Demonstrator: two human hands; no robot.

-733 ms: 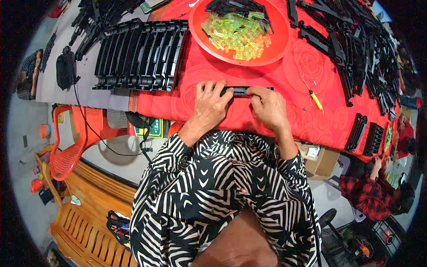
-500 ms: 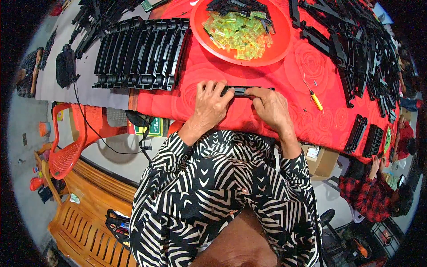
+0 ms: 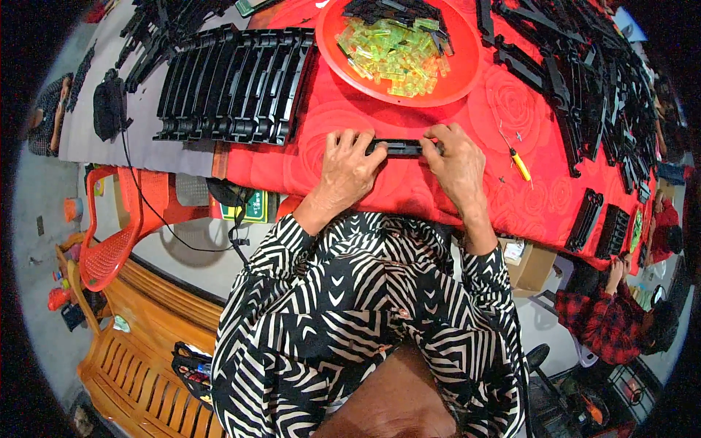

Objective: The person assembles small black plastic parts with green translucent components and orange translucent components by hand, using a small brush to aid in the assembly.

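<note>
A long black plastic part [image 3: 403, 147] lies crosswise in front of me at the near side of the red-covered table. My left hand [image 3: 346, 166] is closed on its left end, thumb along the near edge. At its right end my right hand [image 3: 458, 162] grips it with thumb and curled fingers. Both palms face down and the part's middle shows between them. Just beyond is a red round tray [image 3: 398, 101] with small clear yellow-green plastic pieces [image 3: 391, 55] and black parts [image 3: 394, 10] at its far side.
A row of long black parts [image 3: 234, 84] stands left of my hands. Loose black parts [image 3: 577, 80] are heaped at the right. A yellow-handled screwdriver [image 3: 520, 165] lies right of my right hand. A red chair [image 3: 109, 248] and wooden bench [image 3: 153, 365] are at left; another person's checked sleeve [image 3: 606, 321] is at right.
My right hand has shifted right along the black part and its fingers are more raised and curled, so more of the part shows. My left hand stays about where it was.
</note>
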